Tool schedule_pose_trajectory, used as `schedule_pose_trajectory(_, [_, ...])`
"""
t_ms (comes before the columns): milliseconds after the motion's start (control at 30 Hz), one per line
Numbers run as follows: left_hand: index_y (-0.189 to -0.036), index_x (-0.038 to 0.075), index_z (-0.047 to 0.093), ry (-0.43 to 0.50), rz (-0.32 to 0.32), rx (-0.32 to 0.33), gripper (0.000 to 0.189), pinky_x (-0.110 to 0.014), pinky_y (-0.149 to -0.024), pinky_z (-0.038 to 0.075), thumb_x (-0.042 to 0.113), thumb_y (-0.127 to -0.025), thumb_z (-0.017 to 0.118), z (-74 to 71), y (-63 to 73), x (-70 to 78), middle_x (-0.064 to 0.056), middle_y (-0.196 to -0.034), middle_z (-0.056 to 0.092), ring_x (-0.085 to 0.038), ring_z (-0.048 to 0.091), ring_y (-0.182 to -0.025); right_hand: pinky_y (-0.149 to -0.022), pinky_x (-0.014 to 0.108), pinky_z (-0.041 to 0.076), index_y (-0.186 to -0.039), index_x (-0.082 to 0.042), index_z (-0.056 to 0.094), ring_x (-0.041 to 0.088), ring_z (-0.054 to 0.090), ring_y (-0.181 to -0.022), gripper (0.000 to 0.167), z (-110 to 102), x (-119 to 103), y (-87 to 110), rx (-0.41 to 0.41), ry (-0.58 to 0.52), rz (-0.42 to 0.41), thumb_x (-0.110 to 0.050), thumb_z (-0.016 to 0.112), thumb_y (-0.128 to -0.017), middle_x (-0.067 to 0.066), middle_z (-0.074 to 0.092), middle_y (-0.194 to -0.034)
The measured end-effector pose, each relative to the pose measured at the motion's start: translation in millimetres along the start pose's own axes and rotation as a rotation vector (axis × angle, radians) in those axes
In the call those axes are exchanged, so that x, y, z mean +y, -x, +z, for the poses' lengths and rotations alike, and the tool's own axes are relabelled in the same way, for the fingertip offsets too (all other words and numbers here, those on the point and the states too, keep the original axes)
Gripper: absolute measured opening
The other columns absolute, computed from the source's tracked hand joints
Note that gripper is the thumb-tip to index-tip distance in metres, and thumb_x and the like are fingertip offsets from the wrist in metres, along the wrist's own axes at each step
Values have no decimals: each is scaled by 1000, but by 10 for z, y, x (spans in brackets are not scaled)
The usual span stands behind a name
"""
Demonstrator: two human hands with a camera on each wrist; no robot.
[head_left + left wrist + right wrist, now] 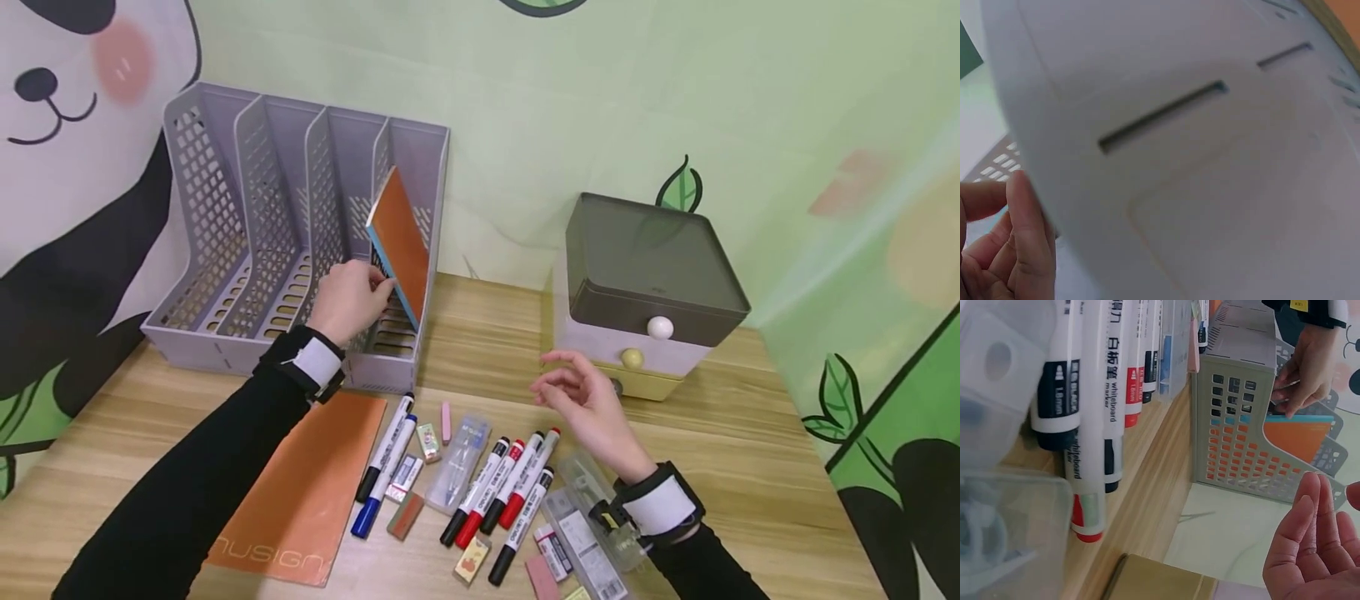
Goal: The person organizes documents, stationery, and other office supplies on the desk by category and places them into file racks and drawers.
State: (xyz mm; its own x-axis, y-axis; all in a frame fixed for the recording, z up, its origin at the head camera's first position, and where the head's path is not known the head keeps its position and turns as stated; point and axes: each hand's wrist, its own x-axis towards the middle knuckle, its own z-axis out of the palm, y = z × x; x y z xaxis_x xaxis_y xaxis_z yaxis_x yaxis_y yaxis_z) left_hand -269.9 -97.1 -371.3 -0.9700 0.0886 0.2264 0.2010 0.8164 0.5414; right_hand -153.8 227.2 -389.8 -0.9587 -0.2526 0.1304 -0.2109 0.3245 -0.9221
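Left hand (348, 300) is reaching into the grey file organizer (382, 371), thumb and fingers curling at the near edge of the orange notebook (403, 250). Wrist view is poor, so can't tell whether that grip is clamping or just touching. Right hand (588, 408) is hovering over the tabletop (765, 450), grip holding nothing, thumb and fingers apart. Notebook is leaning in the rightmost slot: my read, placing is mostly done, letting go isn't. Outstanding, as I judge it: orange folder (315, 483) is lying flat outside; markers (491, 492) and erasers (405, 517) are lying loose alongside.
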Motion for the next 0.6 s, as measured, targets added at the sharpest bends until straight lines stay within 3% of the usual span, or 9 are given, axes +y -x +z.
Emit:
schedule_pose_trajectory(100, [-89,2,75,-34,30,14,29,-30,-53,33,23,-101,58,-57,101,-29,-14,-73,70,-24,57,-58,-85,30,60,-132,1,51,20,71,-91,35,-4,-34,-3,-1,50,-12,3,55,-98,26,71,-105])
schedule_pose_trajectory(333, [-96,6,71,-68,76,18,23,-28,-50,36,23,-99,57,-243,475,-122,-13,-82,72,-22,58,-58,-78,22,56,-127,-2,57,24,70,-93,33,95,-89,0,41,217,-69,2,60,-95,18,73,-104])
schedule_pose_trajectory(433, [-98,6,70,-69,79,-16,22,-28,-50,37,23,-98,57,-332,661,-167,-11,-84,72,-18,56,-57,-80,28,58,-129,-3,58,27,70,-96,35,145,-134,3,34,290,-106,1,60,-94,15,73,-106])
schedule_pose_trajectory(600, [-91,7,69,-125,48,-75,20,-30,-53,41,25,-95,61,-483,1005,-330,-7,-77,70,-16,57,-60,-87,41,60,-132,-3,56,27,69,-100,38,275,-221,-26,-48,369,-174,1,59,-94,15,71,-112])
